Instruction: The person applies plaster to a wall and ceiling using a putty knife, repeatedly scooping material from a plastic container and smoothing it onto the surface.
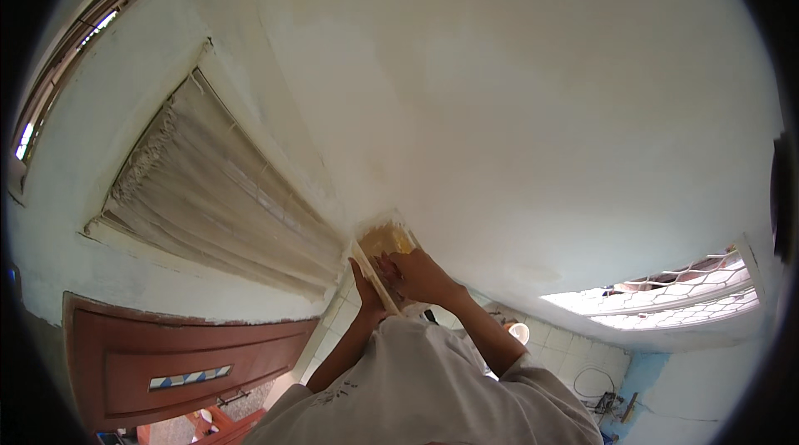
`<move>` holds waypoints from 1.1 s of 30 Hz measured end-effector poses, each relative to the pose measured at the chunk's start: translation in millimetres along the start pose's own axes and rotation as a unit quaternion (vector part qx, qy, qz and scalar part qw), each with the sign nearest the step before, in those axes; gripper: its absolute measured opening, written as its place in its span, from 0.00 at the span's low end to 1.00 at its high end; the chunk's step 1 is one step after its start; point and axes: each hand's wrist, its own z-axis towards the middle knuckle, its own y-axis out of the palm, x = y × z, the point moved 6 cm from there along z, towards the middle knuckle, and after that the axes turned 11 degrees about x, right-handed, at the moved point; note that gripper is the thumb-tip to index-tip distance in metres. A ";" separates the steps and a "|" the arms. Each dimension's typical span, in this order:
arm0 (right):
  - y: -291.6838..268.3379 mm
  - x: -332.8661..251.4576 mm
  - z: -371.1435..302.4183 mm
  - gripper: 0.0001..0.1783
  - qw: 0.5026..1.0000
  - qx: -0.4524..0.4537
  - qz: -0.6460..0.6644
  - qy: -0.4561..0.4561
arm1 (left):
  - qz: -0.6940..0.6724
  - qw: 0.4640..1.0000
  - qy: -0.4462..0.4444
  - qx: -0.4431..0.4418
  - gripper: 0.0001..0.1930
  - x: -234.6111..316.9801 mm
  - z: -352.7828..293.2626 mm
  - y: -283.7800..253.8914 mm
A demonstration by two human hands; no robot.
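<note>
In front of my chest is a yellow-brown board point(384, 238) with pale, whitish smears along its far edge and a light-coloured rim on its left side. My left hand point(366, 288) grips that rim from the left, thumb pointing up along it. Over the board's face lies my right hand point(419, 278), its fingers bent toward the board. Whether something small sits in those fingers is hidden. Both forearms come out of grey short sleeves, and the shirt point(399, 387) covers what is below the board.
A large whitish plastered surface point(516, 112) spreads ahead. On the left hang a beige gathered curtain point(225, 187) and a red-brown door point(191, 362). To the right are a window with a white grille point(666, 291), a lit lamp point(518, 333), pale tiles point(566, 353) and dangling wires point(607, 402).
</note>
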 end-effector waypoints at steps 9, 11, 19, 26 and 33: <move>2.8 -16.9 22.8 0.15 0.999 0.027 0.031 -0.014 | 0.143 0.949 0.063 0.273 0.46 30.9 13.9 -16.1; -12.3 -21.5 28.9 0.15 0.995 0.007 0.086 0.053 | 0.200 0.930 0.089 0.294 0.45 23.1 16.5 40.3; 31.3 -9.9 36.7 0.13 0.989 0.036 -0.134 -0.055 | 0.118 0.991 0.011 0.063 0.43 44.2 33.4 -14.7; 9.3 -30.6 47.7 0.21 0.986 0.070 -0.151 0.004 | 0.239 0.943 0.096 0.210 0.45 46.1 31.5 27.6; 7.1 -53.2 60.1 0.20 0.986 0.044 -0.160 0.022 | 0.209 0.948 0.092 0.222 0.45 65.4 27.3 33.2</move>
